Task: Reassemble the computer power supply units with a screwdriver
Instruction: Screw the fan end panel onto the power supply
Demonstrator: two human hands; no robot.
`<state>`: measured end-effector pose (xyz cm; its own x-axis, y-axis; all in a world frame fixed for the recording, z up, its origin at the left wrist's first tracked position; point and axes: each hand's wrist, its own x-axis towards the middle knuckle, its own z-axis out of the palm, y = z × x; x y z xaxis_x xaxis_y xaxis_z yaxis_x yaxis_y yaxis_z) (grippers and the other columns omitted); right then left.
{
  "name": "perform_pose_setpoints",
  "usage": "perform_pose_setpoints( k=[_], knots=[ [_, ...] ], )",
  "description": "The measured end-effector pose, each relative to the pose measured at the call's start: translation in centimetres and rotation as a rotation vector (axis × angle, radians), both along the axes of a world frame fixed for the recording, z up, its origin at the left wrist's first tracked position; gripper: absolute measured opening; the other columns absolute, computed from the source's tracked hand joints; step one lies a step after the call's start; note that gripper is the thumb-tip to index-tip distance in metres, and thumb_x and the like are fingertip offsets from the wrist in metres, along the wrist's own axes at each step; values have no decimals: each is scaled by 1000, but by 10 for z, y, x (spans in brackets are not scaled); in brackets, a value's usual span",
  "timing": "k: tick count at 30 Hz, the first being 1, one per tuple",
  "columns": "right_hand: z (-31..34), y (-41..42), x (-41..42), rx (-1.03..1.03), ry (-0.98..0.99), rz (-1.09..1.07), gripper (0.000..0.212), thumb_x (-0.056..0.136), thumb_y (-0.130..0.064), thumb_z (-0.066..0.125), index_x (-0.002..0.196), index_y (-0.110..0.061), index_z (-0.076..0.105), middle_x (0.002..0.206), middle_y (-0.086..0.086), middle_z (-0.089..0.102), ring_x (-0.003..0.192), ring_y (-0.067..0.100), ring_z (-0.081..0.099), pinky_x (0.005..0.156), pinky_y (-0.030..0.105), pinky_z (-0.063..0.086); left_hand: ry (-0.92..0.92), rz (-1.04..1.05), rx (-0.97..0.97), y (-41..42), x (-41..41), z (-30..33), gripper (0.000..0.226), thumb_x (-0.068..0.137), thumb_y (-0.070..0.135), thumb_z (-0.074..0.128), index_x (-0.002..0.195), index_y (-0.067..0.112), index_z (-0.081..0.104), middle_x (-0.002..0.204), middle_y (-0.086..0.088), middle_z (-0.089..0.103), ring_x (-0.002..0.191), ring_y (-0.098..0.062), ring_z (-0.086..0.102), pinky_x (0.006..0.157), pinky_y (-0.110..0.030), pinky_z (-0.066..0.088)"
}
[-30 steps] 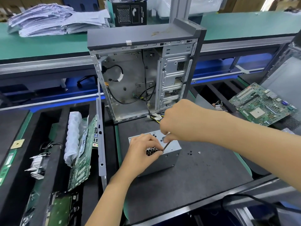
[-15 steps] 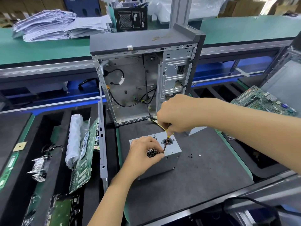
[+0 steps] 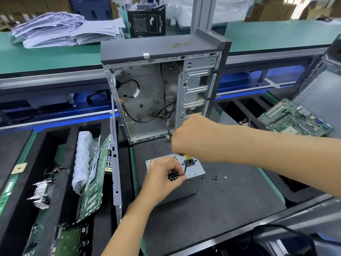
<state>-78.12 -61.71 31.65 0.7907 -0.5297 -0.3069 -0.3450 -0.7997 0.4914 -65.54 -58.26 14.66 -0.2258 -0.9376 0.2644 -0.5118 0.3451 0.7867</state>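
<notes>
Left hand: lies on top of the power supply unit, fingers curled over the honeycomb fan grille, fingertips pinched against the screwdriver shaft near its tip.
Power supply unit: grey metal box in the middle of the black mat, its grille and socket face turned upward; long axis runs from near left to far right.
Screwdriver: steep, tip down at the near edge of the upturned face, yellow handle leaning up and away towards the right hand.
Right hand: fist wrapped round the handle, above the unit's far edge; it and the forearm cover the far part of the unit.
Loose screws: small and dark, on the mat just right of the unit, with one pale one a little further right.
Left trays: a motherboard stands on edge beside a bubble-wrapped bundle; a heatsink sits further left.
Side panel: grey, upright on edge between the trays and the mat.
Right: another motherboard lies flat.
Computer case: open tower behind the mat, black cables hanging inside.
Far bench: paper stack and a black box.
Change: the right hand has lifted slightly, so the yellow handle shows more; the left hand stays put.
</notes>
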Motion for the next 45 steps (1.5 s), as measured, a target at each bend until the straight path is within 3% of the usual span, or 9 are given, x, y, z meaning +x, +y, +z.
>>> perform_pose_setpoints(
  k=[3,6,11,18,24,30,37,41,45],
  knots=[
    [-5,2,0,-53,32,42,42,71,4,58,59,-16,24,58,0,30,50,15,34,45,22,21,-29,-18,-10,-1,0,-3,8,75,15,78,75,20,72,85,21,63,93,-5,59,89,-50,46],
    [-8,3,1,-47,90,-44,39,90,-8,50,61,-15,25,59,0,30,56,17,35,47,23,21,-17,-21,-19,-1,0,-5,9,76,16,80,75,22,74,85,22,61,93,-8,59,88,-52,45],
    [-4,6,5,-73,46,-23,34,79,5,50,62,-14,27,59,-1,33,50,12,28,47,23,18,7,-11,10,-2,0,-4,16,73,18,81,69,27,69,83,20,62,91,-7,60,88,-51,45],
    [-9,4,8,-81,37,83,27,71,8,52,68,-15,39,80,-1,54,64,21,52,45,24,17,-22,9,1,-1,0,-3,11,74,18,79,73,23,71,81,23,61,90,1,55,89,-47,44],
    [-9,0,8,-105,81,49,38,84,-4,54,61,-13,26,57,0,32,48,16,34,44,23,17,-14,-10,1,1,0,-2,10,76,12,77,75,22,74,85,18,62,94,-7,58,90,-50,43],
    [-3,-11,4,160,28,-149,35,83,-32,67,90,-16,37,81,2,41,54,16,35,44,28,24,-52,7,6,1,0,1,12,77,15,77,74,26,71,91,15,64,96,-5,58,96,-44,38],
    [1,-14,1,4,10,-39,52,96,-38,52,59,-16,22,58,0,29,45,15,29,44,23,20,-138,-26,32,1,1,3,18,72,27,82,78,30,65,95,18,60,100,-4,55,100,-32,31],
    [-6,-15,-1,80,38,-96,41,93,-43,52,73,-11,38,64,1,39,50,16,38,44,26,26,-144,-33,24,2,2,3,32,72,25,82,76,38,53,93,19,59,101,-1,53,98,-24,28],
    [-1,-18,-4,187,33,-143,12,84,-14,56,94,-15,48,93,5,50,68,23,51,49,30,34,-152,-22,41,3,2,4,30,73,25,82,75,37,54,95,19,58,98,0,52,97,-14,22]
  ],
)
